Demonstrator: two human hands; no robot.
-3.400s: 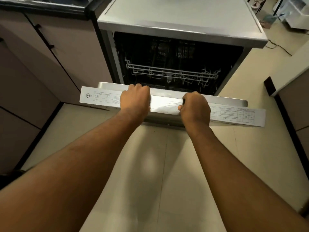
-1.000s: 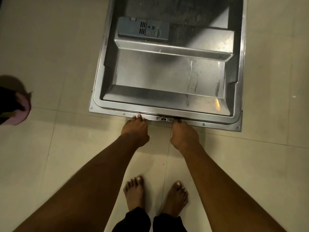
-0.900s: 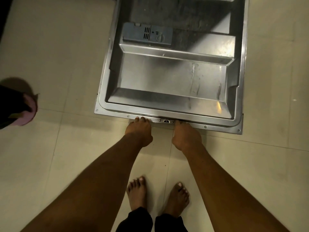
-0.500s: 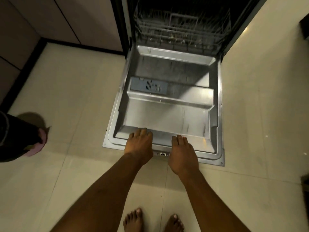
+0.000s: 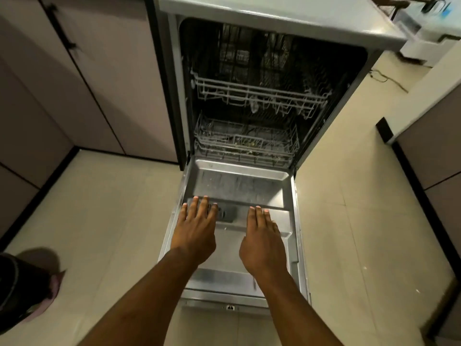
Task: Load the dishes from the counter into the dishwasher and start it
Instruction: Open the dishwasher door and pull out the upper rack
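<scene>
Door (image 5: pixel 239 186) down flat, racks (image 5: pixel 249 143) exposed for loading. Left hand (image 5: pixel 195 231), right hand (image 5: pixel 262 242) flat-fingered, empty, above door.

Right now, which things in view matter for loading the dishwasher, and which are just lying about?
For the job: lowered stainless-steel dishwasher door; white wire upper rack; grey wire lower rack; left hand and right hand, both open.
Lying about: dark round container with pink edge; black floor cable.
</scene>
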